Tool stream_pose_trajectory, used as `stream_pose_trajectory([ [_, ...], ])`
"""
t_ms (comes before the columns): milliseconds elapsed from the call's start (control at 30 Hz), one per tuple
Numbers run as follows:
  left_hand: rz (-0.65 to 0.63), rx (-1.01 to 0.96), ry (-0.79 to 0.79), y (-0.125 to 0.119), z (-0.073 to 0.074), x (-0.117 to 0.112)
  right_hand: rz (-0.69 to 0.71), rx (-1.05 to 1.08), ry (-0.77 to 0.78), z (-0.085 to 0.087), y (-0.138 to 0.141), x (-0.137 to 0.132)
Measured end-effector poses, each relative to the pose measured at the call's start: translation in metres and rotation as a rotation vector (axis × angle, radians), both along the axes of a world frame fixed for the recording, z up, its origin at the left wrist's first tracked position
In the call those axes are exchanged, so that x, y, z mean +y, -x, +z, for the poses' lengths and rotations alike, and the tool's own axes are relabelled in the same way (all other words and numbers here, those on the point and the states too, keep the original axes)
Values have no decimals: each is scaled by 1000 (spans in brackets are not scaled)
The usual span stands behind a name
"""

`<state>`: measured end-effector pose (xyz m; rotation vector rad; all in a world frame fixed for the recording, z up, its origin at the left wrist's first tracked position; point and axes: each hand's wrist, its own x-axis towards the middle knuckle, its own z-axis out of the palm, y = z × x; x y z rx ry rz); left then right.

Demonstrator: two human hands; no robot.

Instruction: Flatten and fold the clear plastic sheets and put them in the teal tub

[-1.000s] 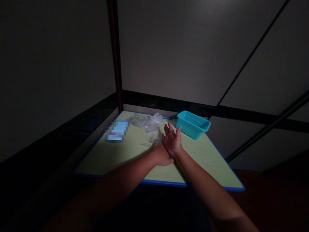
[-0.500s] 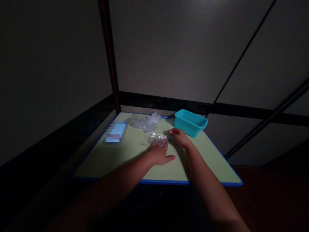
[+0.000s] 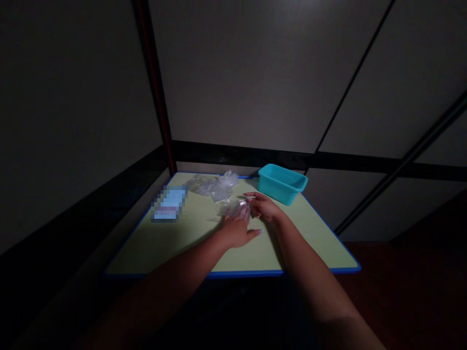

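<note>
A small clear plastic bag (image 3: 226,206) lies near the middle of the table. My left hand (image 3: 235,231) rests flat across its near side, fingers stretched forward under or over the film and thumb spread to the right. At the bag's right edge, my right hand (image 3: 264,206) pinches the plastic between bent fingers; the exact grip is partly hidden. Just behind lies a crumpled heap of clear plastic bags (image 3: 219,187), close to the small bag's far edge.
A turquoise plastic basket (image 3: 279,187) stands at the table's back right corner, beyond my right hand. A pixelated pale blue flat object (image 3: 170,203) lies at the left edge. The pale table (image 3: 146,250) has a blue rim, with walls behind and to the left.
My right hand has moved slightly left and closed in on the small bag's right edge. The left hand stays flat on the bag. The whole view has shifted a little.
</note>
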<state>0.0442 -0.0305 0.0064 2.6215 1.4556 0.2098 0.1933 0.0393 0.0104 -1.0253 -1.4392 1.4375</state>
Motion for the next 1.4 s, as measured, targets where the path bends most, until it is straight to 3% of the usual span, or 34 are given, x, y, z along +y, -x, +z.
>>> stream_pose_trajectory([
  [233,3,-22,-4,1,-1,0,91,-6,46,-2,2,-2],
  [567,35,-4,54,5,7,1,60,-109,9,-7,2,1],
  [900,119,-35,107,35,11,23,-13,-202,51,-5,1,3],
  [1000,181,-160,191,45,16,35,-4,-215,39,-6,1,4],
  [1200,264,-741,227,50,20,51,8,-245,-52,-8,1,3],
  [1400,406,-806,155,52,8,61,29,-320,-122,-5,3,-2],
])
